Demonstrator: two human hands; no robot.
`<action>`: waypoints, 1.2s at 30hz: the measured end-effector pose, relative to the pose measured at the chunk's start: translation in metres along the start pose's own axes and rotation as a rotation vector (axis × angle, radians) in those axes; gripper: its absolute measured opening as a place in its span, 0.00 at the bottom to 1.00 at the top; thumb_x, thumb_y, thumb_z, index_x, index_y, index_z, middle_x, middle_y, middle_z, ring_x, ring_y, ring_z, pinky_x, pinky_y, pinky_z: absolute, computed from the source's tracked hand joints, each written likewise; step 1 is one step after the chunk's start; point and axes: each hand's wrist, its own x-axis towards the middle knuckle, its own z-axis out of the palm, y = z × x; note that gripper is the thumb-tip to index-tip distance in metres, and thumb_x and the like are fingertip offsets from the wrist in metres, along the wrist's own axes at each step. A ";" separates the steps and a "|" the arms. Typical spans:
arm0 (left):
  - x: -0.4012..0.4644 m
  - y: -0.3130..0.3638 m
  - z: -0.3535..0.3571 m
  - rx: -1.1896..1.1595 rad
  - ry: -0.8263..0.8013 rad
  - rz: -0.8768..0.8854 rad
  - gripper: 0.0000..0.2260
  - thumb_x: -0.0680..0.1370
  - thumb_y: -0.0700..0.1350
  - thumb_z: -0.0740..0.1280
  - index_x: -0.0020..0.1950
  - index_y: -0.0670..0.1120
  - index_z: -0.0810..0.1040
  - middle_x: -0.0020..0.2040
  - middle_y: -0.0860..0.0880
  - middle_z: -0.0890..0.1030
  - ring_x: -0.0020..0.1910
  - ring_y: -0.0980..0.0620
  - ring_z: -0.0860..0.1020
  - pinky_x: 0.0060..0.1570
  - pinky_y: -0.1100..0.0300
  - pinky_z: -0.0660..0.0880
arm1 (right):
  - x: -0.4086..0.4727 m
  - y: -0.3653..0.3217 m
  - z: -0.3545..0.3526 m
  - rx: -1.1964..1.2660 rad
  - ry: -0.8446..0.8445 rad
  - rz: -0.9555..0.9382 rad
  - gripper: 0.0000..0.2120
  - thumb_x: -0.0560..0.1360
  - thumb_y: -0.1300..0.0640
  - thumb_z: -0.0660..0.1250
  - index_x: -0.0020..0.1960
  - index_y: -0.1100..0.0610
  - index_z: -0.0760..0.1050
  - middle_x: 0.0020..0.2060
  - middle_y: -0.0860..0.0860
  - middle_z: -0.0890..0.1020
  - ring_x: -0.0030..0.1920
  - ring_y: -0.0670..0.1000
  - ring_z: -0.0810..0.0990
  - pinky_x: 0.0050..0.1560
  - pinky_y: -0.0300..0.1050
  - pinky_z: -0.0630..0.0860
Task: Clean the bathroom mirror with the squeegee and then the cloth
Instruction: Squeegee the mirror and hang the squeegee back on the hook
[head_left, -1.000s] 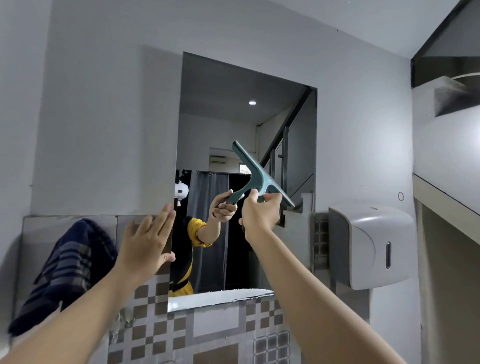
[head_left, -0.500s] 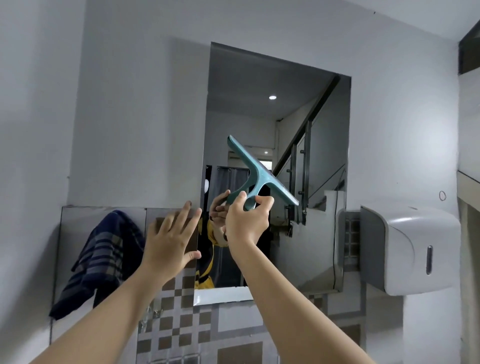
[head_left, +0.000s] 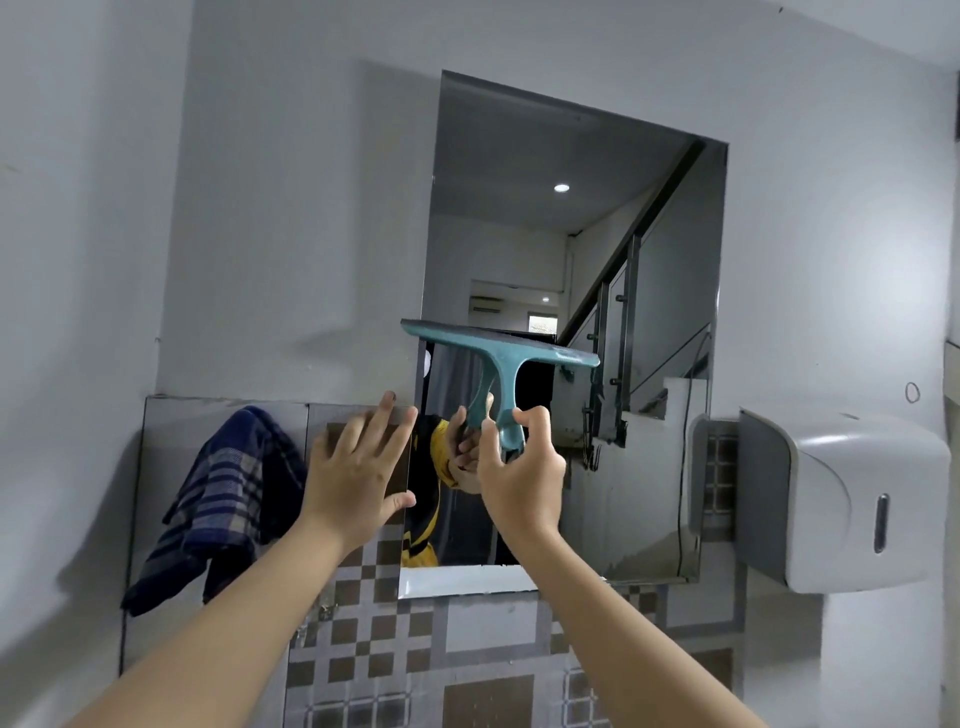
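A frameless mirror hangs on the grey wall and reflects a stairway and ceiling light. My right hand pinches the handle of a teal squeegee, whose blade lies nearly level across the mirror's lower left part. My left hand is spread flat with straight fingers against the tiled wall at the mirror's left edge. A dark blue plaid cloth hangs on the wall to the left of my left hand.
A white paper dispenser is mounted on the wall right of the mirror. Brown and grey patterned tiles cover the wall below the mirror. A grey side wall stands close on the left.
The squeegee blade has turned from a steep diagonal to nearly level and moved left toward the mirror's left edge. My left hand stays flat by the mirror's edge.
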 end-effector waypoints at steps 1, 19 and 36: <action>0.000 0.000 0.000 -0.001 0.002 -0.002 0.48 0.60 0.63 0.75 0.74 0.49 0.58 0.74 0.42 0.63 0.65 0.38 0.71 0.55 0.35 0.72 | 0.000 0.007 -0.005 -0.045 -0.023 -0.043 0.09 0.77 0.52 0.67 0.53 0.54 0.70 0.22 0.44 0.72 0.18 0.43 0.69 0.21 0.36 0.63; -0.020 0.003 0.009 0.011 0.002 0.012 0.46 0.62 0.66 0.72 0.75 0.52 0.57 0.75 0.42 0.61 0.67 0.37 0.69 0.52 0.37 0.74 | 0.066 0.049 -0.080 -0.408 -0.160 -0.380 0.14 0.74 0.49 0.71 0.55 0.55 0.76 0.30 0.45 0.76 0.24 0.44 0.68 0.26 0.35 0.61; -0.021 0.001 0.013 0.014 -0.009 0.008 0.46 0.64 0.67 0.68 0.75 0.53 0.54 0.77 0.44 0.54 0.69 0.37 0.64 0.54 0.35 0.72 | 0.107 0.099 -0.181 -0.619 -0.214 -0.419 0.14 0.72 0.47 0.71 0.54 0.52 0.77 0.23 0.44 0.71 0.23 0.53 0.71 0.26 0.42 0.70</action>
